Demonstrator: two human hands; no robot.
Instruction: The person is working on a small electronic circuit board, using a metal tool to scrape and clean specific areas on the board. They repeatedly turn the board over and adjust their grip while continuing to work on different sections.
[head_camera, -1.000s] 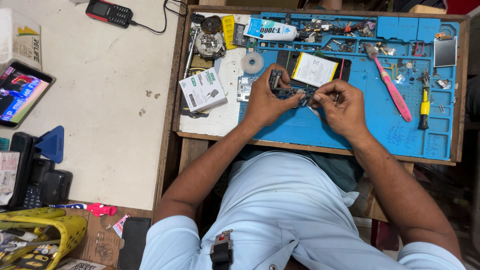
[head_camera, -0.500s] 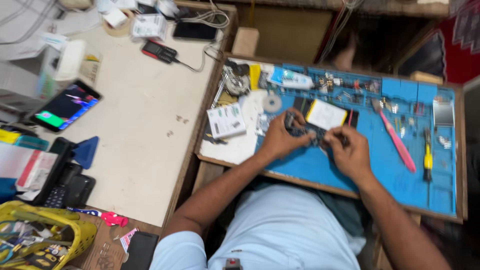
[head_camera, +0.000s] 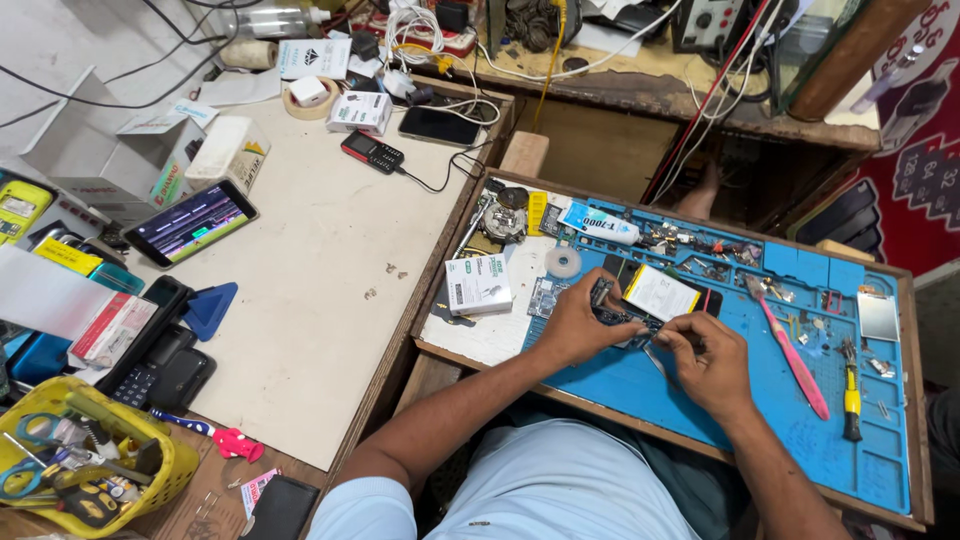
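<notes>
A blue work mat (head_camera: 720, 400) covers most of the wooden tray (head_camera: 915, 400) in front of the person. Along its far edge lie a white glue tube (head_camera: 598, 223), a roll of clear tape (head_camera: 563, 263) and scattered small parts. A white box (head_camera: 477, 284) sits near the tray's left edge; a pink-handled brush (head_camera: 792, 352) and a yellow-handled tool (head_camera: 851, 400) lie toward the right edge. A phone with a yellow-edged battery label (head_camera: 665, 293) rests just behind the hands. On the desk (head_camera: 320, 300) to the left, a lit phone (head_camera: 192, 222) leans near its far-left side and a yellow basket (head_camera: 90, 460) stands at the near corner.

Both forearms reach forward and meet mid-mat. The left hand (head_camera: 580, 325) is curled, fingers pressing down on a small dark circuit board (head_camera: 620, 312). The right hand (head_camera: 705, 360) is pinched shut around a thin metal tool (head_camera: 652, 358), its tip pointing at the board's near edge. The board lies on the mat between the two hands, partly under the left fingers.
</notes>
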